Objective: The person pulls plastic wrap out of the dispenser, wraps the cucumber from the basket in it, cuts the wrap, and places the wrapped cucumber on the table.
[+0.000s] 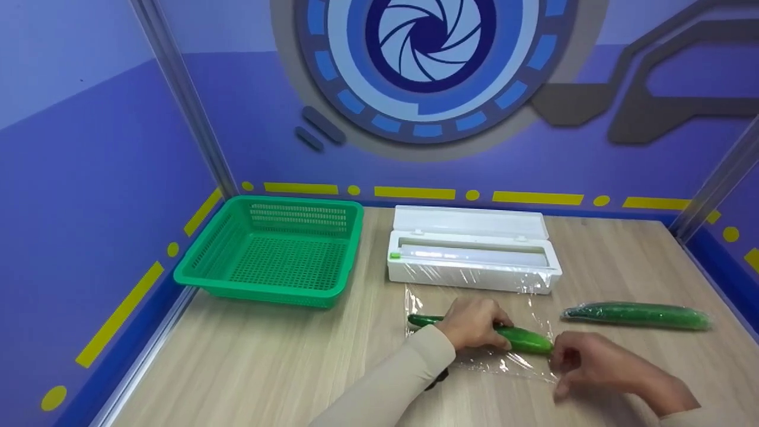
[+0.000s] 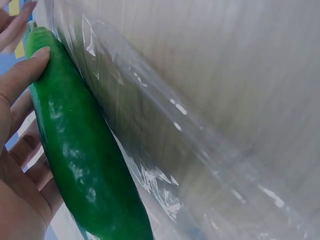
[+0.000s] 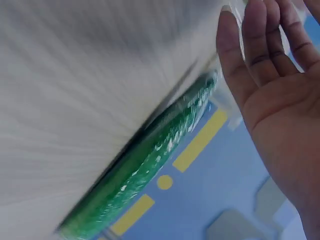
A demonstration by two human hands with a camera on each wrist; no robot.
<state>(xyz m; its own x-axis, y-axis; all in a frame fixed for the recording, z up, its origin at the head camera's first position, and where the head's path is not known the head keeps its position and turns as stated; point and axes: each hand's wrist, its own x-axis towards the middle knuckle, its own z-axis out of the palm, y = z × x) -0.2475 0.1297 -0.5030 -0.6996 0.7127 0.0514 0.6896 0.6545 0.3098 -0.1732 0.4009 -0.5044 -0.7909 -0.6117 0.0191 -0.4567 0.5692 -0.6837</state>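
left hand (image 1: 474,325) has fingers curled round the cucumber (image 1: 528,340), thumb on its near side; cucumber lies over clear film (image 1: 504,363) on the table (image 1: 284,367). right hand (image 1: 599,362) at its right end, fingers loosely bent, thumb apart, no hold visible; blurred, can't tell if touching. cucumber's middle hidden by left hand; one end cut off in left wrist view.

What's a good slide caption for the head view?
Left grip on a cucumber over film from a white box; wrapped cucumber at right.
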